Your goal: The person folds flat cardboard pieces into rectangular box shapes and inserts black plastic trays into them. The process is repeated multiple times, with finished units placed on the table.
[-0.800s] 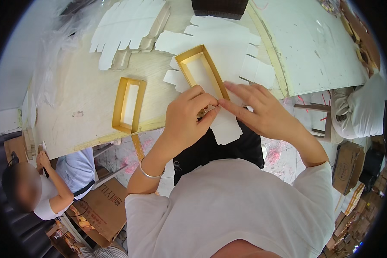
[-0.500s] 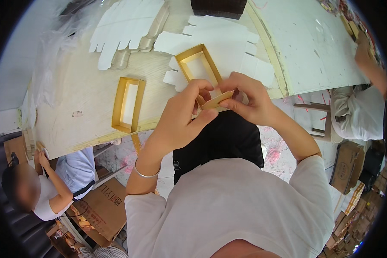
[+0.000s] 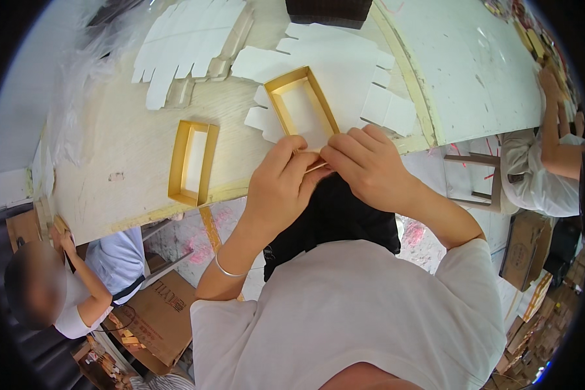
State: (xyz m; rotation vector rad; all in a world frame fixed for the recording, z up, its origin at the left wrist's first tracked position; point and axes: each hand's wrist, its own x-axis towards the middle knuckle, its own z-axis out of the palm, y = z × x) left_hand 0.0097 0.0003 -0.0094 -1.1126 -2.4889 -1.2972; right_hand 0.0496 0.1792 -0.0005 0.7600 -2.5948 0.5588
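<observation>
Beyond the left hand point(image 3: 283, 179) and the right hand point(image 3: 370, 166), I see from my remote seat the pale table point(image 3: 130, 153). White card sheets point(image 3: 341, 55) lie ahead of both; a white stack point(image 3: 185, 42) lies farther left. Just ahead of both hands is the gold box point(image 3: 307, 107), its near end pinched narrowly between them. Left of the left hand, apart, rests a second gold box point(image 3: 194, 162). Behind that hand sits a silver bangle point(image 3: 229, 270).
</observation>
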